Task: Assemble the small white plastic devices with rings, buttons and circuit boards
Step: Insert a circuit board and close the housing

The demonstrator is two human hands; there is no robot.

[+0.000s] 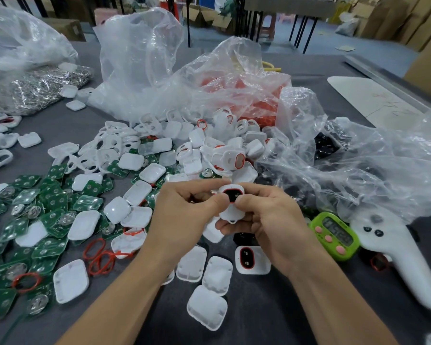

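Here, in the head view, a small white device (232,199) is held just above the middle of the picture, over the grey table (259,314), and it is gripped from both sides. The left hand (184,217) is curled at the device's nine o'clock side, with its thumb laid against the edge. The right hand (274,220) is closed on it from three o'clock, the thumb pressed beside a dark oval button framed by a red ring, the fingers tucked beneath the body. A second device (250,260) with the same red-ringed face is seen lying on the table at six o'clock from the held one, just beside the right wrist. Green circuit boards (47,202) are spread in a heap at nine o'clock, mixed with white covers (84,225); loose red rings (97,256) lie among them at about eight o'clock. More covers are scattered at six o'clock, between the forearms. A pile of white shells (110,145) with openings is heaped at twelve o'clock, in front of crumpled clear plastic bags (139,58), one of which is filled with red parts. At three o'clock a green timer (335,235) with pink buttons is set on the table, just beside a white controller (396,252). At ten o'clock a bag of shiny metal pieces (47,83) is seen.
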